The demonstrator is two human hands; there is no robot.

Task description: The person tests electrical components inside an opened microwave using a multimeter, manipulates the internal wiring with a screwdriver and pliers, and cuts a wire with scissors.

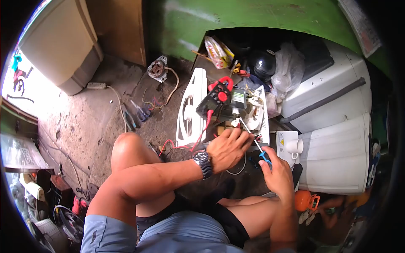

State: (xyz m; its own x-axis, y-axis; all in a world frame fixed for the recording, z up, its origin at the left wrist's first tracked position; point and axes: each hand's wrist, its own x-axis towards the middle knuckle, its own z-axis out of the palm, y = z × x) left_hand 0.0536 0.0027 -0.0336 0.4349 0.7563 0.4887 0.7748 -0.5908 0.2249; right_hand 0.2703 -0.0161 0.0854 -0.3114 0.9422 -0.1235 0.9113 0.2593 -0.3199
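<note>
My right hand [278, 172] grips a screwdriver [265, 157] by its blue handle. The metal shaft slants up and left, its tip by a small white connector [235, 123]. Bent over the near edge of the opened white appliance housing [264, 111], my left hand [230, 148] has its fingers curled together close to that connector; whatever they pinch is hidden. A black and red clamp meter [216, 98] lies on the housing with a red test lead [207, 122] running from it. Beside the meter sits a dark box with a pale label [238, 99].
A motor with a cable [157, 69], scissors [141, 111] and a power strip [97, 85] lie on the floor at left. At right are a white mug [294, 146], large white panels [333, 156] and an orange object [304, 200]. Plastic bags [289, 65] lie behind.
</note>
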